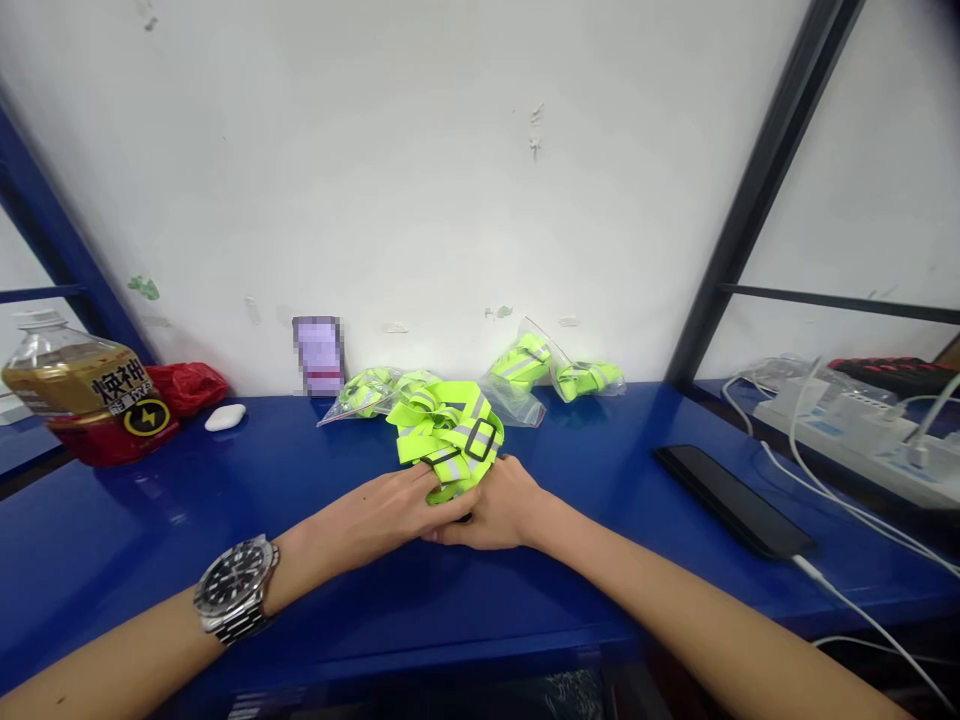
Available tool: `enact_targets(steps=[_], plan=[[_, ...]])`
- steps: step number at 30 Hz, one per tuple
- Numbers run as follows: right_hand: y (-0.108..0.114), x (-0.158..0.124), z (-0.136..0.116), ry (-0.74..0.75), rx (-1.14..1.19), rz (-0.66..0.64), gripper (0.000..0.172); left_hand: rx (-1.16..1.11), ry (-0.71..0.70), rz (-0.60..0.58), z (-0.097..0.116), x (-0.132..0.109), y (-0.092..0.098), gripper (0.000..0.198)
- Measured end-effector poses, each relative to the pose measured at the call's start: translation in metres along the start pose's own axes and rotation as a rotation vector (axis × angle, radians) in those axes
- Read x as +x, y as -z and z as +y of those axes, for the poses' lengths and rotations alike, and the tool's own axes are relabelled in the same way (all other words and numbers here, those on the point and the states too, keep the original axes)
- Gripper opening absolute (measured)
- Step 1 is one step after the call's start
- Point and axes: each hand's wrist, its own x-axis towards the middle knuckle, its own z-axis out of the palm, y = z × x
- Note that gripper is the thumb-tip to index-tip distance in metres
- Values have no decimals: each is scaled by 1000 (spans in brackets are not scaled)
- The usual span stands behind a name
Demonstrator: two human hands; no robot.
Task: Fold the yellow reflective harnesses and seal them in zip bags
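A bundled neon-yellow reflective strap (pixel 442 425) with grey stripes and black buckles is held above the blue tabletop, in the middle of the head view. My left hand (pixel 405 503), below a wristwatch (pixel 236 580), closes on the bundle from the left. From the right, my right hand (pixel 499 508) grips its lower side, and the two hands touch each other. Some fingers are hidden behind the strap and the other hand. Just behind the bundle lie clear plastic bags holding similar straps, one bag (pixel 364 392) at the left and another bag (pixel 521 365) at the right.
On the left stand a large drink bottle (pixel 90 385), a red plastic bag (pixel 187 388) and a white earbud case (pixel 225 417). A phone (pixel 320 355) leans against the wall. To the right, a black phone (pixel 731 498) lies plugged into a white cable near a power strip (pixel 862 430).
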Motion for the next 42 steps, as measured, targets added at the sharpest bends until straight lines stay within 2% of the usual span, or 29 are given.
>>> enact_targets(steps=[3,8,13,15,18,20,24,26,33,36,42], plan=[[-1,-1,1,-6,28,35,61,112,-71,-71,-1,4,3,70],[-1,-1,1,1,10,30,62,194,-62,-128,-5,1,1,60],[3,-1,0,9,-47,-28,52,99,-9,-91,-9,-2,-7,42],[4,-2,0,11,-82,-47,55,60,23,-46,-11,-4,-12,34],[4,-2,1,-7,-122,-70,63,-1,56,4,-12,-8,-18,34],[4,-2,2,-3,-110,-83,61,-19,47,3,-11,-10,-19,32],[4,-1,2,25,-63,-76,51,94,-13,-52,-9,-11,-16,61],[4,-1,3,36,-57,-67,50,159,-28,-88,-9,-10,-15,66],[5,0,5,25,-70,-118,57,103,-6,-102,-10,-4,-12,38],[4,0,7,44,-48,-142,57,46,17,-90,-8,-3,-7,37],[7,-4,15,112,69,-95,57,-22,81,-84,-7,-1,-6,37]])
